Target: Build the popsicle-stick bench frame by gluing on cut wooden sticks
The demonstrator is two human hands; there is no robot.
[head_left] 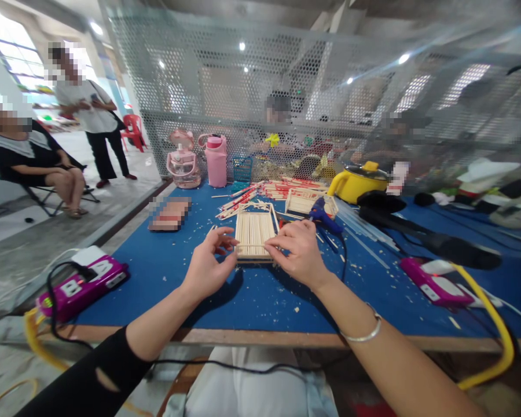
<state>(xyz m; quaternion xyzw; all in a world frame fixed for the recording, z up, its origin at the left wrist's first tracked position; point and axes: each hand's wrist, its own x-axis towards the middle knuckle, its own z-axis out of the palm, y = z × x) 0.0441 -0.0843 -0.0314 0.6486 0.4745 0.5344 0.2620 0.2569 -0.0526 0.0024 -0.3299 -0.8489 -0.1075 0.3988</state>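
Note:
A small structure of pale wooden sticks (254, 229) rests on the blue table in front of me, its sticks laid side by side with raised sticks along the edges. One thin wooden stick (252, 248) runs crosswise near its front. My left hand (212, 259) is closed at the left end of that stick, thumb and fingertips pinched at the edge. At the opposite end, my right hand (297, 252) pinches the stick between thumb and fingers. Just beyond my right hand lies a blue glue gun (325, 216). A second stick frame (295, 204) is behind it.
Red-tipped sticks (282, 188) are heaped at the back, near a pink bottle (216, 162) and a yellow pot (359, 183). Clear glue sticks (369, 226) lie right. Purple power strips (84, 289) sit at both sides, with cables. Two people (89, 110) are at left.

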